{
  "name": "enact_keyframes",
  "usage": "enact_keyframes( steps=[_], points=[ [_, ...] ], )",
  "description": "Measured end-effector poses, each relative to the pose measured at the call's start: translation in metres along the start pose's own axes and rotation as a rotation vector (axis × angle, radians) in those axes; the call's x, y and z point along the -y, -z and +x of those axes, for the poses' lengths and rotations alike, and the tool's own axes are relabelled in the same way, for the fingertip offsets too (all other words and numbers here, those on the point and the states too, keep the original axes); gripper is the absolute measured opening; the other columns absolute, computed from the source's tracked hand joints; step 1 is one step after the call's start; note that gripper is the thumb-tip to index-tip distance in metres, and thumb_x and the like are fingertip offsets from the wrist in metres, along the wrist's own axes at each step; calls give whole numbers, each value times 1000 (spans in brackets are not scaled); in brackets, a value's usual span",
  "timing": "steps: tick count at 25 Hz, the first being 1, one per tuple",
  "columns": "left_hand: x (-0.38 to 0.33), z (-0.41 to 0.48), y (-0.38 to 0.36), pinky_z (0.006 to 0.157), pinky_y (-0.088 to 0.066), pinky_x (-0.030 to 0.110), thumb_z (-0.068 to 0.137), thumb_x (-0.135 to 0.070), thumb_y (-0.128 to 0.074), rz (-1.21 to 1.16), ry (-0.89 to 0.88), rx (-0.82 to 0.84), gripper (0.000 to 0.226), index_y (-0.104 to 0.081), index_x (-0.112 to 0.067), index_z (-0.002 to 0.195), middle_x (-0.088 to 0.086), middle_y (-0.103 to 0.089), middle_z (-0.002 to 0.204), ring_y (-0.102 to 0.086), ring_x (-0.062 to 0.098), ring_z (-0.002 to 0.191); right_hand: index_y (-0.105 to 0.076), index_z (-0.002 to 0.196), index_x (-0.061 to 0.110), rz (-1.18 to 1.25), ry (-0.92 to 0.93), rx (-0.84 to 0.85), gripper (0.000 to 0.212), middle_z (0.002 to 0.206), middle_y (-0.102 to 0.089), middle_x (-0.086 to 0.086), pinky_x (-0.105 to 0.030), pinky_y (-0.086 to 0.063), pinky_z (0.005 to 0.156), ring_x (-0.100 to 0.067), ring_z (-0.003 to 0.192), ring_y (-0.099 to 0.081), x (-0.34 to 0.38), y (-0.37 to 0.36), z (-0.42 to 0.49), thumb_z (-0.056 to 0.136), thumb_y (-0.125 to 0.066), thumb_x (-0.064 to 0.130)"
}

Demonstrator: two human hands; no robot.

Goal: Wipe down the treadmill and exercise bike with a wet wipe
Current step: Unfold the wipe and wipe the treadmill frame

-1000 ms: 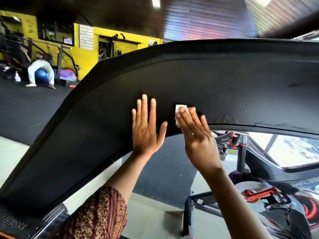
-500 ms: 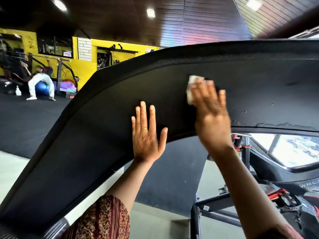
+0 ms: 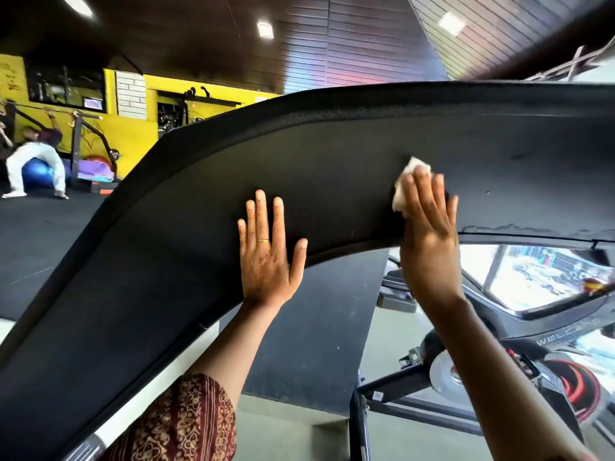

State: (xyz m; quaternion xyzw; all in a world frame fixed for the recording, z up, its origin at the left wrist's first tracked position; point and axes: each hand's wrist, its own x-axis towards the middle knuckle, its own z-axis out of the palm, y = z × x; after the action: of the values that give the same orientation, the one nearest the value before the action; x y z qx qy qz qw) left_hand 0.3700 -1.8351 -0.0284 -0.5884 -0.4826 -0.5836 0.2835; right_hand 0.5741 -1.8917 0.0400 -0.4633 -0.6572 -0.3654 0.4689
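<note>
A broad black panel of the treadmill [image 3: 166,277] arches across the view, close in front of me. My left hand [image 3: 268,251] lies flat on it with the fingers straight and a ring on one finger. My right hand [image 3: 429,227] presses a crumpled white wet wipe [image 3: 404,186] against the panel with straight fingers, near the panel's lower edge. Most of the wipe is hidden under the fingers. Under the arch at the lower right stands an exercise bike [image 3: 549,371] with a silver disc and red trim.
A black gym mat [image 3: 316,327] covers the floor below the arch. At the far left a person in white trousers [image 3: 36,164] leans over a blue ball by a yellow wall. A bright window [image 3: 539,274] is at the right.
My right hand slid the wipe up the panel from its lower edge, then back down and a little to the right. My left hand stayed flat in the same spot.
</note>
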Motion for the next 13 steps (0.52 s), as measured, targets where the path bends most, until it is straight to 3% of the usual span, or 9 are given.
enact_keyframes(
  steps=[2,6,8,10,13],
  points=[
    [-2,1,1,117,2,37,99,-48,-21,-10,21,15,66,-19,-4,148,24,-17,154,-10,34,143,-36,145,2,3,12,31,65,155,-24,-13,-32,1,120,-27,146,-10,8,-6,-28,82,-33,-14],
    [-23,6,7,118,3,37,99,-50,-23,-74,59,4,70,-21,1,147,27,-14,154,-8,35,144,-46,139,4,-44,353,111,63,148,-41,-11,-37,-13,117,-27,139,-32,32,-13,-2,79,-30,-4],
    [-43,15,11,118,3,36,96,-47,-31,-89,-15,10,68,-23,-2,147,26,-15,154,-9,34,144,-47,139,6,-95,368,65,58,147,-43,-10,-39,-15,116,-28,137,-37,16,-3,23,83,-34,-1],
    [-70,30,15,117,3,35,94,-43,-36,-128,-83,31,67,-25,-5,147,24,-17,154,-10,33,144,-43,142,7,-107,194,-9,57,149,-38,-12,-40,-10,117,-30,140,-31,-24,16,37,87,-37,-3],
    [-117,51,11,117,2,33,94,-40,-38,-208,-102,129,64,-25,-5,147,20,-20,154,-11,31,144,-36,144,2,-42,-300,-158,50,151,-30,-20,-44,-9,117,-35,142,-22,-65,45,25,94,-37,-4]
  ],
)
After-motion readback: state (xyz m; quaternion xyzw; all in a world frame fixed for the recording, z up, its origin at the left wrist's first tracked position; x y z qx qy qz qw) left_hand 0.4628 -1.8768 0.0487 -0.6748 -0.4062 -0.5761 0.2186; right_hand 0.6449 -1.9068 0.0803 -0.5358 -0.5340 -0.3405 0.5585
